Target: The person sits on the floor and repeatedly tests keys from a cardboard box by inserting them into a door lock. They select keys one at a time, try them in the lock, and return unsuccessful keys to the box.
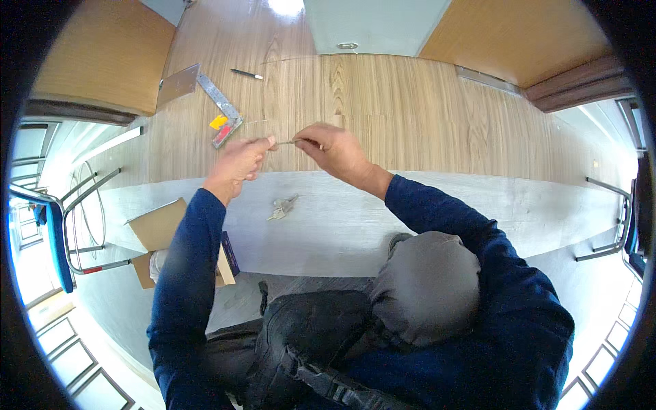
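My left hand (245, 160) and my right hand (335, 148) meet over a wood-grain surface (410, 123), each pinching one end of a thin, short strip (285, 143). Only the middle of this strip shows; what it is made of I cannot tell. Just beyond my left hand lies a metal try square (219, 96), its stock bearing a red patch, with a yellow piece (218, 122) beside it. Farther off rests a dark pen or pencil (246, 74) with a pale end. Nearer my body, what looks like a small bunch of keys (282, 208) lies on a pale grey board (328, 225).
An opened cardboard box (159, 223) stands at the left, partly behind my left sleeve. Brown panels (102, 56) rise at both far sides, a pale panel (376, 25) between them. Metal-framed chairs (66, 230) flank me. A clear plate (178, 84) lies near the square.
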Motion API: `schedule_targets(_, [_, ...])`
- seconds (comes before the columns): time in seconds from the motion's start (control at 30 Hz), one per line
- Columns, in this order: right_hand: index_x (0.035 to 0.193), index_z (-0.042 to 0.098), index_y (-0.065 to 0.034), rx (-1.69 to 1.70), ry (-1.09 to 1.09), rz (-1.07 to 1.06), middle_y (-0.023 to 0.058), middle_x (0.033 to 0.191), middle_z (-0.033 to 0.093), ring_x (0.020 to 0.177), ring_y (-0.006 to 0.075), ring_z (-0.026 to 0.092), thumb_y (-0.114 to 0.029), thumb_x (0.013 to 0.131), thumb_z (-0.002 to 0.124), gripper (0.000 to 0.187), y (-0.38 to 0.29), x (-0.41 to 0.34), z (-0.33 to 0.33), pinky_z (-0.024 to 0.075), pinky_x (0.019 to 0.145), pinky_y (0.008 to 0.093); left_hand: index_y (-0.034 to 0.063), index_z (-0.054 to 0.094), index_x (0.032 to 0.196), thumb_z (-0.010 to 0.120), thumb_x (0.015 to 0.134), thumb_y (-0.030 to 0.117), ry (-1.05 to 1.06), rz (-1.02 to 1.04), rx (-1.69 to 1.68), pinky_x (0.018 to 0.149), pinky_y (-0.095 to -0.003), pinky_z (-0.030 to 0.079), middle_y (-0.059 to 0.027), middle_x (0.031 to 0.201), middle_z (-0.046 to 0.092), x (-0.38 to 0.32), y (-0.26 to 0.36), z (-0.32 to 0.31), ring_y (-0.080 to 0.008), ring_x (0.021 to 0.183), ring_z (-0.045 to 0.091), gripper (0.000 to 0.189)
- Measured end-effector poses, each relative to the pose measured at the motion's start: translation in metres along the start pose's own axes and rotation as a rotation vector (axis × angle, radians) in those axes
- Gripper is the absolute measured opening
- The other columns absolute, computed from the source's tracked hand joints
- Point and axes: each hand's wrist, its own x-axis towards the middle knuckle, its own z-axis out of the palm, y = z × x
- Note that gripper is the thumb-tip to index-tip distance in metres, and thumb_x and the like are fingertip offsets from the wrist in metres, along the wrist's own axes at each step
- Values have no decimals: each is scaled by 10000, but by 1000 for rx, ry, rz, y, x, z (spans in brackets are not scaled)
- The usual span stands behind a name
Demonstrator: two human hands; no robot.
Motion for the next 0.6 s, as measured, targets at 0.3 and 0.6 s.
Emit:
schedule_targets(0.3, [868,633,-6,935,585,847,80,721,643,553,187,607,-151,952,608,169,161,60,-29,512,511,340,1,717,1123,814,708,540,238,-165,1132,862,-459,551,-267,1103,697,49,-108,52,-369,1043,691,687])
schedule_targets(0.6, [934,592,26,1081,630,797,126,764,654,579,226,629,-105,968,595,135,209,109,-25,527,529,344,-228,362,1382,815,631,585,216,-146,1135,880,-443,550,-298,1070,695,59,-126,62,-386,1007,700,1196])
